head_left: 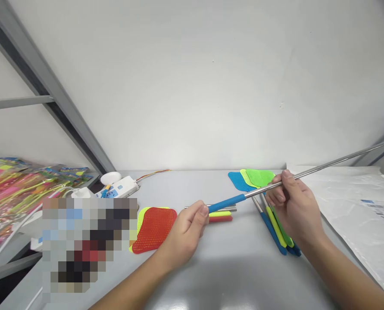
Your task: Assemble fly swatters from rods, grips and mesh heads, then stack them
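My left hand point(190, 234) is closed round the blue grip of a telescopic fly swatter point(229, 202). Its metal rod slants up and runs out of view at the right edge, so its far end is hidden. Farther along, my right hand point(297, 206) pinches the rod between thumb and fingers. Below my right hand lie several fly swatters with blue, yellow and green grips point(277, 230) and blue, yellow and green heads point(259, 177). Beside my left hand are a red swatter head point(154, 228) and a yellow one under it. Their red grip point(222, 218) and yellow grip point(222, 213) show behind that hand.
A white plastic bag point(353, 202) covers the table's right side. At the left are a white power strip point(122, 186), a round white object point(110, 178) and a heap of colourful packaged goods point(20, 189). A blurred patch hides the front left. A pale wall stands behind.
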Motion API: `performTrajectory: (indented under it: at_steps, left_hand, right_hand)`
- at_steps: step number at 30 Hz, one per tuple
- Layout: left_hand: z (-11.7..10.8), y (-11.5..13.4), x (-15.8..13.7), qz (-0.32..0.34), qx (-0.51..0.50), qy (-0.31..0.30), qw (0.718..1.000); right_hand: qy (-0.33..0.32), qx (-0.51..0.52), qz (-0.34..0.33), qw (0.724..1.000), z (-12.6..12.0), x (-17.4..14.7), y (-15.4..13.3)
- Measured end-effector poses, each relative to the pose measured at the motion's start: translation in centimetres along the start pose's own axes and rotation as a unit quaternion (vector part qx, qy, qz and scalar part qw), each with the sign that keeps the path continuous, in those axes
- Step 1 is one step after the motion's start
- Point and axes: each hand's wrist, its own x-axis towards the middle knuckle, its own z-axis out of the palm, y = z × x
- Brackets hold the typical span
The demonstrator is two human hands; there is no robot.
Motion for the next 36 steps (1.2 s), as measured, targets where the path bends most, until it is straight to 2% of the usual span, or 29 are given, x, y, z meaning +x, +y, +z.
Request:
performTrajectory:
  at_steps: [7, 14, 18, 21, 23, 25, 29, 31, 34, 36]
  left_hand:
    - [-0.4, 0.1, 0.4, -0.029, 0.036, 0.002, 0.999]
    - [0.1, -0.2, 0.4, -0.012, 0.086, 0.099, 0.991]
    - [0.4, -0.5, 0.5, -0.014, 0.079, 0.102, 0.992]
    - [-0.3, -0.8, 0.8, -0.01, 0.079, 0.109, 0.991]
    - [-1.0, -1.0, 1.1, -0.002, 0.072, 0.136, 0.988]
    - [-1.6, -1.1, 1.3, 0.0, 0.061, 0.173, 0.983]
    - [-2.4, -1.1, 1.7, -0.006, 0.041, 0.242, 0.969]
    - [-2.5, -0.9, 1.8, -0.015, 0.043, 0.257, 0.965]
    - [-2.1, -0.8, 1.8, -0.028, 0.09, 0.27, 0.958]
    - [-1.4, -0.8, 1.6, -0.029, 0.123, 0.275, 0.953]
  right_hand:
    - [-0.047, -0.005, 0.004, 0.999, 0.0, -0.4, 0.7]
    - [-0.105, -0.008, 0.046, 0.993, 1.1, -2.0, 2.2]
    - [-0.138, 0.003, 0.073, 0.988, 2.2, -3.5, 2.9]
    - [-0.173, -0.016, 0.069, 0.982, 2.2, -4.0, 2.8]
    - [-0.193, -0.034, 0.072, 0.978, 1.9, -3.7, 2.2]
    - [-0.161, -0.016, 0.063, 0.985, 1.3, -2.8, 1.2]
    - [0.007, 0.088, 0.018, 0.996, -0.6, 0.2, -1.1]
    - [0.056, 0.107, 0.0, 0.993, -1.4, 1.6, -1.6]
    - [0.066, 0.098, -0.018, 0.993, -1.6, 2.1, -1.1]
    - [0.043, 0.079, -0.019, 0.996, -0.7, 1.2, -0.2]
